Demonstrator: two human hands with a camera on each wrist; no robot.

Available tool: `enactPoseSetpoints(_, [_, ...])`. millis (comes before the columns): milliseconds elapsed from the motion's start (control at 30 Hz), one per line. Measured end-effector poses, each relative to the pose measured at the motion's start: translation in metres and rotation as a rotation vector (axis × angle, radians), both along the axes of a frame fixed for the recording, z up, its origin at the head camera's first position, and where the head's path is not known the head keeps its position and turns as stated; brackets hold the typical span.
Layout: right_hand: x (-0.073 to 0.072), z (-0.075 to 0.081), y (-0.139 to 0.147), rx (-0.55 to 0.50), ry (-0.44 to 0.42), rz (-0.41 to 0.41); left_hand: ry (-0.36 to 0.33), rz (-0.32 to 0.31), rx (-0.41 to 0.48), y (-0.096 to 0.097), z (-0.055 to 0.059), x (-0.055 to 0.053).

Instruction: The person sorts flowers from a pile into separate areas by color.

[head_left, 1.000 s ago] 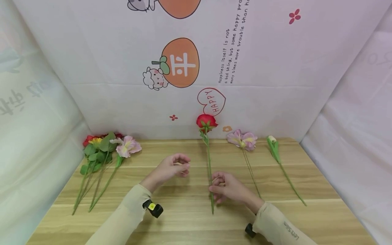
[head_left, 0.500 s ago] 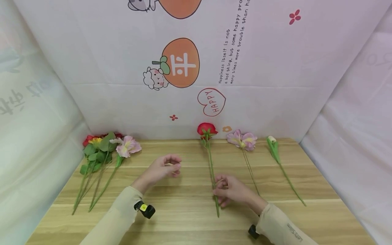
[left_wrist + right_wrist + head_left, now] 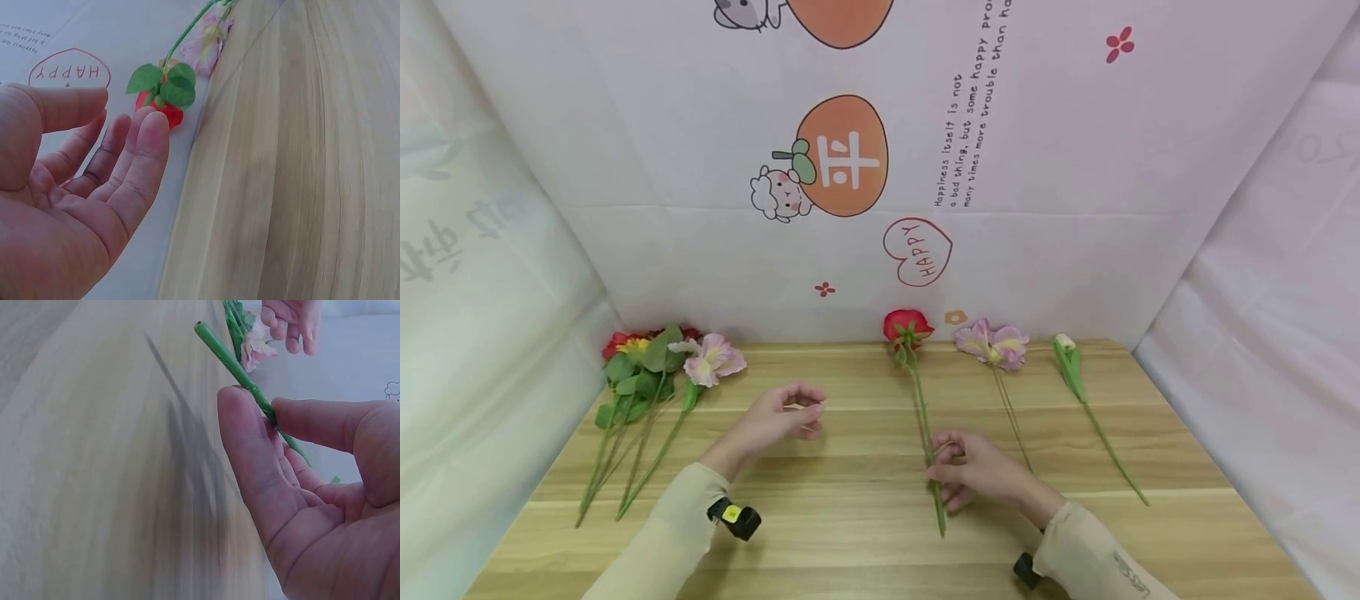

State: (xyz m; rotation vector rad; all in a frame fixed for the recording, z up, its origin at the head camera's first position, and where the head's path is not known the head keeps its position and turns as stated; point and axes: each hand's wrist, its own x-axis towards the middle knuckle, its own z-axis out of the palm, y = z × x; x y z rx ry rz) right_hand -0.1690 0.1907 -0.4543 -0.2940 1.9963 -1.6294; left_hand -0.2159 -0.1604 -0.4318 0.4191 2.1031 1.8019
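A red rose (image 3: 907,328) with a long green stem is pinched low on its stem between the thumb and fingers of my right hand (image 3: 973,472). In the right wrist view the stem's cut end (image 3: 220,349) sticks out past the fingertips, and its shadow falls on the table. The bloom points toward the back wall. My left hand (image 3: 784,415) hovers to the left of the rose with loosely bent fingers and nothing in them. From the left wrist view, the rose's green leaves (image 3: 179,87) show beyond that hand's fingertips.
On the left of the wooden table (image 3: 850,533) lies a bunch of flowers with a pink iris-like bloom (image 3: 715,360). To the right lie a pale purple flower (image 3: 995,343) and a white tulip (image 3: 1070,367). A printed white cloth (image 3: 1037,267) stands behind.
The rose has come down and back toward me, its bloom lower against the cloth. My right hand has shifted slightly right and nearer; my left hand has drawn away to the left.
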Motion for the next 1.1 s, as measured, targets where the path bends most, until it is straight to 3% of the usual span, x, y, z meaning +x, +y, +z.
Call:
enactPoseSetpoints(333, [0.001, 0.004, 0.008, -0.021, 0.007, -0.011, 0.034, 0.059, -0.007, -0.039, 0.004, 0.007])
enactPoseSetpoints(500, [0.0, 0.001, 0.009, 0.011, 0.001, 0.008, 0.038, 0.109, -0.064, -0.069, 0.006, 0.015])
enactPoseSetpoints(767, [-0.001, -0.007, 0.012, 0.05, -0.026, 0.015, 0.017, 0.186, -0.152, -0.119, 0.01, 0.026])
enactPoseSetpoints(900, [-0.003, -0.009, 0.013, 0.063, -0.021, -0.001, 0.001, 0.203, -0.192, -0.135, 0.011, 0.033])
enactPoseSetpoints(1100, [-0.005, -0.01, 0.013, 0.082, -0.011, -0.001, -0.057, 0.238, -0.208, -0.155, 0.003, 0.043])
